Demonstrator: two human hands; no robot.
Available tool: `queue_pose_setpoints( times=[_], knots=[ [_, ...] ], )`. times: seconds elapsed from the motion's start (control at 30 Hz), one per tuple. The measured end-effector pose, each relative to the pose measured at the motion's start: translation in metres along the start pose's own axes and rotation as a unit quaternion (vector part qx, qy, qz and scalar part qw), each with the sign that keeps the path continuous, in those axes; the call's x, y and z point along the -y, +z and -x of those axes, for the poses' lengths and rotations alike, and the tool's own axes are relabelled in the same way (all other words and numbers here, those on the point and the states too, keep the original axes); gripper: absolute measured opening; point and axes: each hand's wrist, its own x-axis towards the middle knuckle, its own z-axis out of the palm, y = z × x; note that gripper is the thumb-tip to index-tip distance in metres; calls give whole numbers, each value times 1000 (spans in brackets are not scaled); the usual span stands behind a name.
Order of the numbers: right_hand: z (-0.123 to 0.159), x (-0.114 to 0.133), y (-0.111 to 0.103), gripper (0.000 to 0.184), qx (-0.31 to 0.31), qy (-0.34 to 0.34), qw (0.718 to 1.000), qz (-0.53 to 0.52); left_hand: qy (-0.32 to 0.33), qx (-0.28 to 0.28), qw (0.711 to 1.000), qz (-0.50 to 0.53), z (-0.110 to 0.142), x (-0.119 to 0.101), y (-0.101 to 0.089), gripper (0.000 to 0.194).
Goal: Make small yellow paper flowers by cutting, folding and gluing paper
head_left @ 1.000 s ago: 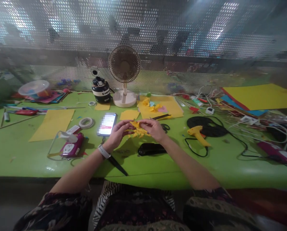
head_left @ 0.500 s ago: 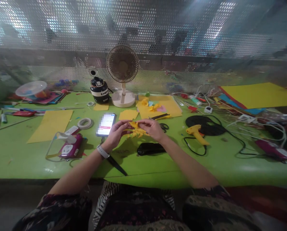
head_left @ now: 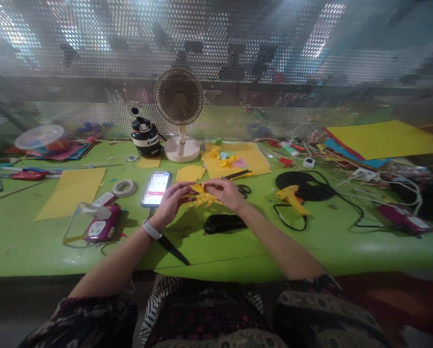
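Observation:
Between my two hands, a small folded piece of yellow paper is pinched at its edges. My left hand grips its left side with the fingers closed. My right hand grips its right side in the same way. Several yellow paper scraps lie under my fingers on the table. A black stapler rests just below my right hand. Beside my left hand lies a phone with its screen lit. Black-handled scissors are partly hidden behind my right hand.
Behind my hands stand a fan and a dark bottle. Yellow paper flowers lie on orange sheets. To the right are a yellow glue gun and its cord. On the left are a tape roll and a purple power strip.
The whole view has shifted slightly, so the table items appear a little further left. Both hands keep hold of the yellow paper, with their fingers barely moved.

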Motion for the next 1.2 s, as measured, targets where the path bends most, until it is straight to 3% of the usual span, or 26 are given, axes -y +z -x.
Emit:
queue_pose_setpoints(
  times=[0.67,0.8,1.0,1.2],
  knots=[
    [1,2,0,24,1,-2,1000,9,11,-4,1000,-24,-1,3,-1,29],
    [3,3,1,22,-8,-41,997,60,50,-18,994,-97,0,5,0,28],
    [8,7,6,21,-14,-126,980,155,83,21,971,-224,-1,14,-5,37],
    [7,8,6,22,-5,-123,978,167,83,23,973,-214,-4,17,-9,38]
  ],
)
